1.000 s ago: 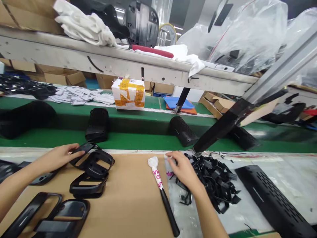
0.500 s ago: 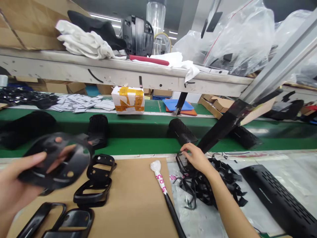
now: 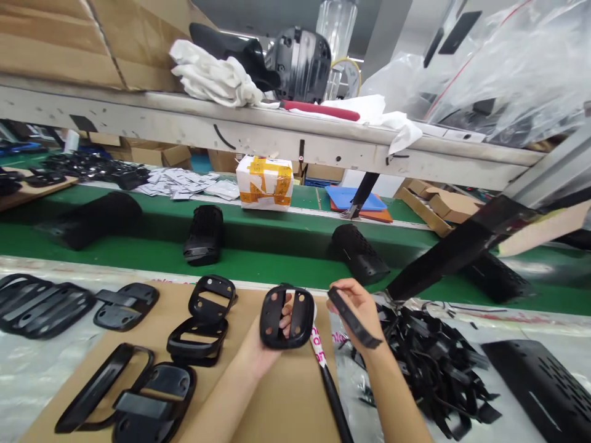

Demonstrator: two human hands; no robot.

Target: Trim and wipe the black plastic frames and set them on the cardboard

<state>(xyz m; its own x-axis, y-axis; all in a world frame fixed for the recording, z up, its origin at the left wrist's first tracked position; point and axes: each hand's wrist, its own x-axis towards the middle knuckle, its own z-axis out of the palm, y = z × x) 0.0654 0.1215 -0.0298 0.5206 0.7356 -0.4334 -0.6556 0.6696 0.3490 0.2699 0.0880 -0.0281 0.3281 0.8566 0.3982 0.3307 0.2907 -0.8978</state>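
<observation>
My left hand (image 3: 258,358) cradled a black plastic frame (image 3: 286,317) with 2 long openings, its fingers curled up behind the frame, holding it just above the cardboard sheet (image 3: 272,406). My right hand (image 3: 362,311) pinched a thin black strip (image 3: 353,318) between thumb and fingertips, with one end pointing toward the frame. A loose heap of black strips (image 3: 429,363) lay just beyond that hand, and another frame (image 3: 207,299) sat on the cardboard near my left hand. A firm pinch near the strip's end and a level, steady frame seemed the surest way to work.
</observation>
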